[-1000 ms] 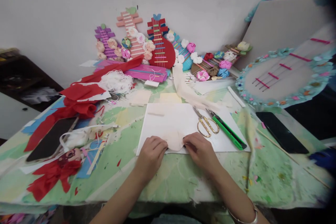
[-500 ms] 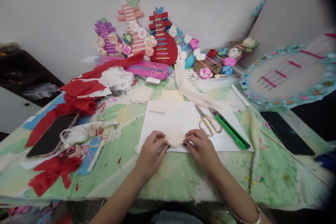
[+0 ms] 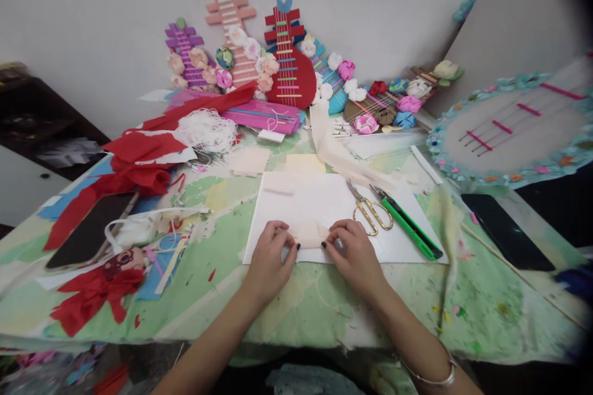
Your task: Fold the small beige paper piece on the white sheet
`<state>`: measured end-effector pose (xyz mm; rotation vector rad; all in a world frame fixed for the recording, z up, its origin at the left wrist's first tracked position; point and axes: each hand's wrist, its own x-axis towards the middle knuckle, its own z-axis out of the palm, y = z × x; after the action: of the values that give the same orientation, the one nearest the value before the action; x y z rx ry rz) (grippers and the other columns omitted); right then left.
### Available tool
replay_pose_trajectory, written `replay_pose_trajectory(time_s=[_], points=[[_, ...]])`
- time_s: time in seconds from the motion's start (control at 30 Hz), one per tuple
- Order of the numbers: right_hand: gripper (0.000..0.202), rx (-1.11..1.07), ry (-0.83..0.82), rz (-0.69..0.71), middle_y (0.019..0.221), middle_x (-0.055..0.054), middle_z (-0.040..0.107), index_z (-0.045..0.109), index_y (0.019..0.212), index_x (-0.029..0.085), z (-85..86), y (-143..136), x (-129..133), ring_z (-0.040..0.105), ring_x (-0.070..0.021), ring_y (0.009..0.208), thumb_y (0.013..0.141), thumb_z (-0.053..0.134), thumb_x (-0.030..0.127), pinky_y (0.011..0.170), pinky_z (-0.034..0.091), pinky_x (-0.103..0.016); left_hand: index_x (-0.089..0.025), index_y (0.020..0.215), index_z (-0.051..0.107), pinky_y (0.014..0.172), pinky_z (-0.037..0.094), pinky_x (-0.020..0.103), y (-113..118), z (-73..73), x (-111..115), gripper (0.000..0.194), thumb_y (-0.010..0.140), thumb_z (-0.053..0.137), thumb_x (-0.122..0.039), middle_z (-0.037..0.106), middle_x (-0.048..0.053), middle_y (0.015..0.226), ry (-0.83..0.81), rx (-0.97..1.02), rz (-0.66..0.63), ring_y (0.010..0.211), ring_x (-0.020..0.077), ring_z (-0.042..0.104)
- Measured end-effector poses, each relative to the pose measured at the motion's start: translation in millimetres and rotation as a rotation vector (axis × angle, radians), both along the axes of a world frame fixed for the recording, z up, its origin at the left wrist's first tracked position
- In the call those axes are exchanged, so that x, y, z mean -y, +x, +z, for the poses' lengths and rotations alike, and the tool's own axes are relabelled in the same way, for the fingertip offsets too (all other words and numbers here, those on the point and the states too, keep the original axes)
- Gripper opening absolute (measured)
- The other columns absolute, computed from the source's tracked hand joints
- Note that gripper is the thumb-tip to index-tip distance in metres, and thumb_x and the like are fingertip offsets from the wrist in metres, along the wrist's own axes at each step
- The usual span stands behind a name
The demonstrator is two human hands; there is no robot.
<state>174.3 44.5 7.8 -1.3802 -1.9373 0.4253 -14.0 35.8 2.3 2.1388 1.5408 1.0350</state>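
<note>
A small cream piece of crepe paper (image 3: 309, 233) lies on a white sheet (image 3: 319, 200) at the near side of the table. My left hand (image 3: 271, 256) pinches its left edge and my right hand (image 3: 352, 253) pinches its right edge, both hands resting on the sheet. The paper now looks like a narrow folded strip between my fingertips. Gold-handled scissors (image 3: 369, 210) lie just right of my right hand, beside a green utility knife (image 3: 407, 228).
Red crepe paper (image 3: 134, 166) and a black phone (image 3: 88, 236) lie at the left. Foam guitar crafts with paper roses (image 3: 282, 68) lean on the back wall. A round lute craft (image 3: 514, 136) and another black phone (image 3: 504, 229) are at the right. A cream ribbon (image 3: 331, 151) runs behind the sheet.
The cream paper went from a wider flap hanging toward me to a narrower folded strip. Both hands shifted slightly farther onto the white sheet.
</note>
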Motion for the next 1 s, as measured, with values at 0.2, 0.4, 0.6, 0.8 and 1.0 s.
replay_pose_trajectory(time_s=[0.2,0.4,0.6,0.8,1.0], points=[[0.009,0.004,0.010,-0.013,0.085,-0.006,0.054,0.056,0.068,0.019,-0.5,-1.8,-0.2,0.049,-0.0208,0.083,0.073,0.057,0.011,0.075,0.042,-0.038,-0.016,0.074,0.051,0.083,0.045,0.039,2.7,-1.5,-0.7,0.006,0.079,0.050,-0.012,0.048,0.008,0.098,-0.019,-0.031,0.011,0.094,0.0207,0.052],[0.008,0.025,0.005,-0.034,0.085,-0.006,0.054,0.056,0.068,0.019,-2.2,-2.9,-0.6,0.049,-0.0206,0.082,0.073,0.058,0.012,0.075,0.042,-0.037,-0.016,0.073,0.051,0.085,0.044,0.039,3.4,-1.6,-0.8,0.006,0.077,0.050,-0.012,0.048,0.008,0.098,-0.034,-0.036,0.015,0.094,0.0211,0.052],[0.008,0.021,-0.045,-0.059,0.085,-0.005,0.054,0.057,0.066,0.018,-0.8,-4.9,-1.6,0.049,-0.0200,0.084,0.073,0.057,0.014,0.077,0.042,-0.036,-0.016,0.073,0.051,0.086,0.043,0.038,2.6,-1.5,-0.8,0.007,0.075,0.050,-0.010,0.047,0.008,0.099,-0.047,-0.026,0.013,0.095,0.0207,0.051],[0.009,0.033,-0.070,-0.074,0.084,-0.005,0.053,0.055,0.064,0.017,0.5,-5.4,-2.5,0.049,-0.0194,0.083,0.073,0.057,0.016,0.077,0.041,-0.035,-0.016,0.073,0.050,0.085,0.042,0.037,5.3,1.6,-1.2,0.007,0.074,0.049,-0.010,0.047,0.008,0.098,-0.058,-0.073,0.028,0.095,0.0212,0.050],[0.004,0.055,-0.011,-0.055,0.084,-0.005,0.052,0.056,0.074,0.018,-1.9,-5.4,-0.2,0.047,-0.0193,0.083,0.073,0.056,0.014,0.075,0.040,-0.034,-0.018,0.082,0.055,0.079,0.042,0.038,8.3,5.0,-1.2,0.014,0.073,0.050,-0.008,0.046,0.007,0.103,-0.081,-0.188,0.013,0.084,0.0191,0.049]])
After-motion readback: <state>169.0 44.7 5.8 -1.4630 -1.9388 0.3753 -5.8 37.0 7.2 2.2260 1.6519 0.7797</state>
